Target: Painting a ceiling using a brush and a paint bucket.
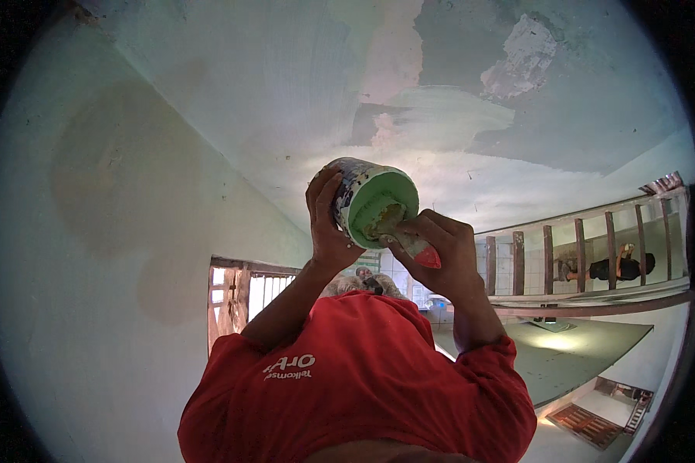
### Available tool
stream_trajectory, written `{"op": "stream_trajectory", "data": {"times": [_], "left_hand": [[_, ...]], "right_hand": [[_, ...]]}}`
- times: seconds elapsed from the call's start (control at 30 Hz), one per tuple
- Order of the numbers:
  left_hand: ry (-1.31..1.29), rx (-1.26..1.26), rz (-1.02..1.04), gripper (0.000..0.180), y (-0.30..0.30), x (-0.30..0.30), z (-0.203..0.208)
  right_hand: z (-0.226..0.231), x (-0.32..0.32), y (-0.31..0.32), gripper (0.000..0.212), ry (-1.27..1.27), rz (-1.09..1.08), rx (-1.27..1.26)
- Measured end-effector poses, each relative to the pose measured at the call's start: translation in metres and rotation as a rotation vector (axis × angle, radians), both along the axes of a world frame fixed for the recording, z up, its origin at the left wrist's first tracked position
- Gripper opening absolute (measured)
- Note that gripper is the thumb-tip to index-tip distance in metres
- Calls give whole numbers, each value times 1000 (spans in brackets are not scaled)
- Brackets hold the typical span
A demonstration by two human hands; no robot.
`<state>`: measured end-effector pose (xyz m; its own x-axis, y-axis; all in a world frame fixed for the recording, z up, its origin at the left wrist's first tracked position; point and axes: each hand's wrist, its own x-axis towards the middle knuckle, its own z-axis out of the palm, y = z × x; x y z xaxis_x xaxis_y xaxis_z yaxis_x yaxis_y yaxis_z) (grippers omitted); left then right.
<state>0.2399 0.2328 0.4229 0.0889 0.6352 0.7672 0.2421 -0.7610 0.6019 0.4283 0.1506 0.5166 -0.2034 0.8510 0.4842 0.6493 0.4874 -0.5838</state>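
My left hand (327,225) is wrapped round the side of a paint tub (353,179), which is tilted so its mouth faces me. The tub's outside is blotched with dark and white paint. Light green paint (388,185) coats its inside. Pinched in my right hand (445,248) is a paintbrush with a red handle end (428,258). The paint-smeared brush head (385,221) sits inside the tub's mouth, at the lower rim. Its bristles are partly smeared over, so their shape is hard to make out.
A patchy wall surface (440,116) with grey, pink and pale green areas spreads above the tub. A plain pale wall (116,231) stands at left. Wooden railing bars (548,258) run along the right, with another person (629,268) beyond them. Below the railing is a grey-green panel (587,343).
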Motion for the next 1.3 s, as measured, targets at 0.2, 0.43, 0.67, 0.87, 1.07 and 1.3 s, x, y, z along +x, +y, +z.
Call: {"op": "stream_trajectory", "data": {"times": [0.2, 0.43, 0.67, 0.87, 1.07, 1.3], "left_hand": [[29, 43, 29, 105, -2, 6, 1], [29, -37, 24, 105, -1, 12, 1], [57, -162, 89, 105, -5, 4, 2], [136, -241, 185, 110, -16, -10, 0], [50, -319, 114, 106, -24, -25, -10], [-38, -437, 118, 105, -30, -37, -12]], "right_hand": [[1, 6, 1, 30, 42, 8, -8], [6, 19, 1, 29, 132, 8, -17], [-13, 25, -3, 22, 767, -177, -206], [-55, 12, 21, 24, 1357, -180, -304], [-72, 0, 29, 19, 1581, -122, -381], [-73, -20, 34, 18, 1660, 74, -372]]}}
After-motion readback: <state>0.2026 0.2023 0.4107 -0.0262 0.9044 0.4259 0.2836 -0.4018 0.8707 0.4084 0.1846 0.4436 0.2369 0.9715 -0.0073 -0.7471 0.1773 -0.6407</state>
